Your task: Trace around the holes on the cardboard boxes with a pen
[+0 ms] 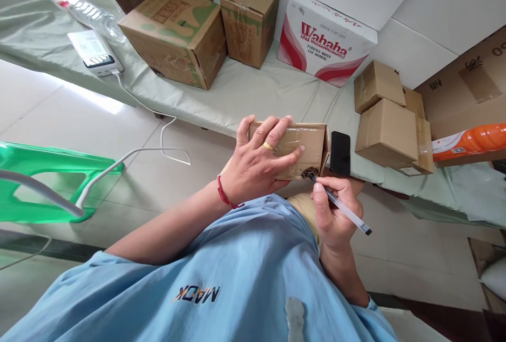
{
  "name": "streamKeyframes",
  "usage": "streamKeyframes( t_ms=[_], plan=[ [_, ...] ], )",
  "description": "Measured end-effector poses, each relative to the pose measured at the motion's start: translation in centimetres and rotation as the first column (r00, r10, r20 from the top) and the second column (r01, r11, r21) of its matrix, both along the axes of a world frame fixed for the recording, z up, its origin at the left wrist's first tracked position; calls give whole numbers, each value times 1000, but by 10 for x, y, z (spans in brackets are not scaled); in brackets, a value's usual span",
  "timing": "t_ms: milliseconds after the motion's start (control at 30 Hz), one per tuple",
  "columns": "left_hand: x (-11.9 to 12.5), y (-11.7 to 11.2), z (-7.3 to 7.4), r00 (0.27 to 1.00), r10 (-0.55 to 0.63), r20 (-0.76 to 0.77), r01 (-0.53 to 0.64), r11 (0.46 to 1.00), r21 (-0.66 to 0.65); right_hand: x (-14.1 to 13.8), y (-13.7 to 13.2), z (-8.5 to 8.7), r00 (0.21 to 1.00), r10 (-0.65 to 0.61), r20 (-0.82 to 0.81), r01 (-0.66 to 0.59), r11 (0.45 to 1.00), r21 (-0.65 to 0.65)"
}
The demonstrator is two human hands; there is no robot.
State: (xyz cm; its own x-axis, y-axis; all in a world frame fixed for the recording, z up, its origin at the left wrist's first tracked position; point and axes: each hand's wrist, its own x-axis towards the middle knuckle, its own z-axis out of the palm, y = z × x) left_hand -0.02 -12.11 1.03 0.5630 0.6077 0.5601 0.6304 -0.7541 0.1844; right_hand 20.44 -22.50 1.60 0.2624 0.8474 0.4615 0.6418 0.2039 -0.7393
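A small cardboard box (312,142) with clear tape lies at the table's near edge, close to my body. My left hand (263,152) is spread over its left part, fingers gripping its far edge and pressing its top. In my right hand (338,207) is a pen (348,213) with a clear barrel and a dark end cap, pinched between thumb and fingers. Its tip touches a black scribbled patch (309,173) on the box's near right corner. A black phone (340,152) lies just right of the box.
Along the back stand cardboard cartons (174,36) and a white and red Wahaha carton (326,36). Small boxes (389,126) and an orange bottle (474,139) are at right. A plastic bottle (85,12), a power bank (95,52) with a cable, and a green stool (51,178) are left.
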Motion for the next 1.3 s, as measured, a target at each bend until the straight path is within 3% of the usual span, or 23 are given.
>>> streamKeyframes(
  t_ms=[167, 300, 467, 567, 733, 867, 1000, 1300],
  plan=[
    [-1, 0, 1, 1000, -6, 1, 6, 1000, -8, -1, 0, 0, 990, -90, 107, 87, 996, 33],
    [-1, 0, 1, 1000, -13, 10, 13, 1000, 14, -1, 0, -1, 986, -153, 72, 146, 985, 87],
    [0, 0, -1, 1000, 5, 2, -5, 999, 43, -2, 1, -2, 993, -66, 101, 58, 995, 80],
    [1, 0, 0, 1000, 16, -14, -15, 999, 51, -1, 3, -3, 987, -93, 133, 78, 991, 113],
    [1, 0, 0, 1000, 16, -17, -15, 999, 52, -2, 2, -6, 995, -84, 50, 77, 988, 131],
    [0, 0, 0, 999, 20, -34, -19, 999, 27, -6, 2, -5, 988, -93, 126, 73, 986, 152],
    [-1, -1, -1, 999, 14, -45, -14, 1000, 4, -8, 3, -1, 982, -48, 182, 28, 994, 108],
    [-1, -1, -1, 998, 19, -51, -19, 1000, 5, -9, 1, 0, 990, -13, 138, 3, 997, 74]
  ],
)
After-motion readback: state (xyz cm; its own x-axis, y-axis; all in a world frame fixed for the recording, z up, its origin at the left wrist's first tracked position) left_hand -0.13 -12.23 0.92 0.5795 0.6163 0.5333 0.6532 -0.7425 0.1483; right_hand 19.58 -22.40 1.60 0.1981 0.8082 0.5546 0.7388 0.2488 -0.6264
